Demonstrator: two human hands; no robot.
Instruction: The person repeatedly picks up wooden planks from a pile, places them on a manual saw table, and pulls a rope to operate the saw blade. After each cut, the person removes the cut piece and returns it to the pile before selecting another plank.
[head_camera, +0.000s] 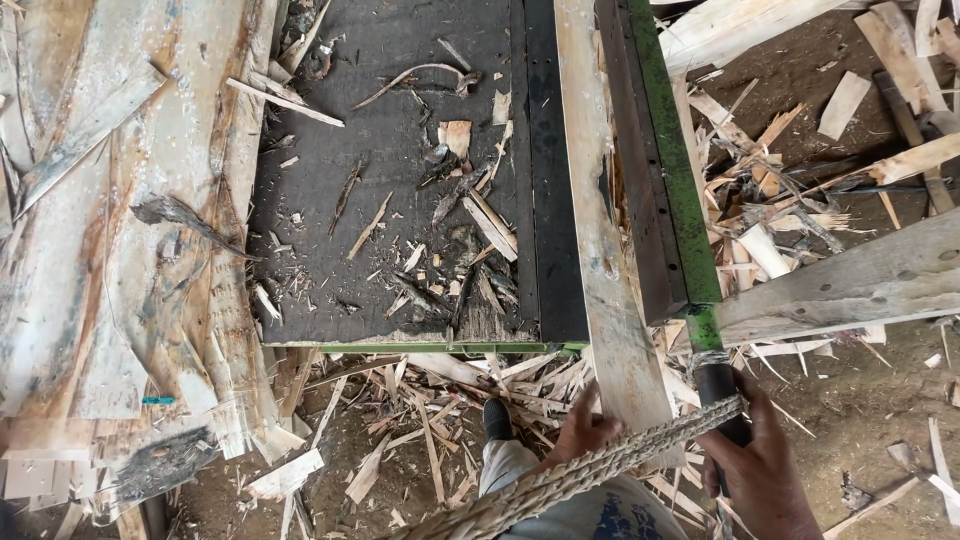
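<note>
My left hand (583, 433) grips the near end of a long pale wooden plank (600, 230) that lies along the right edge of a dark table (400, 200). My right hand (762, 465) is closed round the black handle (718, 392) of a long green-edged cutting blade arm (665, 150) that runs beside the plank. A braided rope (600, 468) crosses from the handle down past my left hand toward my body. My shoe (497, 419) stands among wood scraps below the table edge.
Wood chips and splinters litter the dark table top. A stack of thin veneer sheets (110, 230) lies at the left. Offcuts and strips (790, 200) pile up on the dirt floor at the right, with a grey beam (860, 280) crossing them.
</note>
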